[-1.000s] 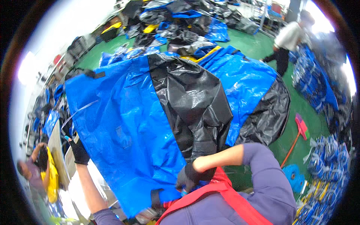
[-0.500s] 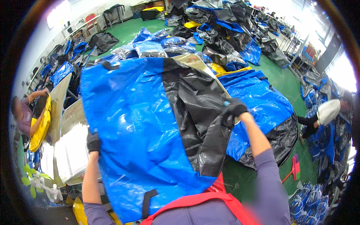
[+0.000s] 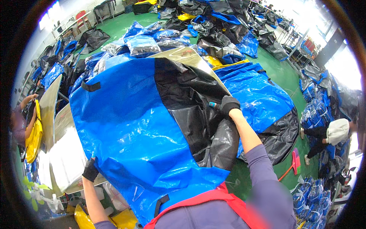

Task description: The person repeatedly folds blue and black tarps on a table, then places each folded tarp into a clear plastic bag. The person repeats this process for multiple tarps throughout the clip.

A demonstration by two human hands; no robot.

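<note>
A large blue and black sheet bag [image 3: 129, 110], made of shiny woven plastic, spreads over the table in front of me, with short black straps at its edges. My left hand [image 3: 90, 170], in a black glove, is closed on its left blue edge. Over the black part, my gloved right hand [image 3: 230, 105] is closed round a small tool with a light blue end [image 3: 212, 104]; the rest of the tool is hidden in the fingers. Right of the table lies another blue and black bag [image 3: 259, 95].
Piles of bags [image 3: 213, 23] cover the floor beyond. Bundled blue stacks [image 3: 312, 198] lie lower right, near a pink broom [image 3: 296, 162]. White sheets [image 3: 72, 160] rest at left. One person [image 3: 23, 122] handles a yellow piece; another [image 3: 335, 131] stands at far right.
My left hand has moved down along the bag's edge, and the bag's near side has bunched and shifted. My right hand has moved slightly left and up. The person at right has changed posture.
</note>
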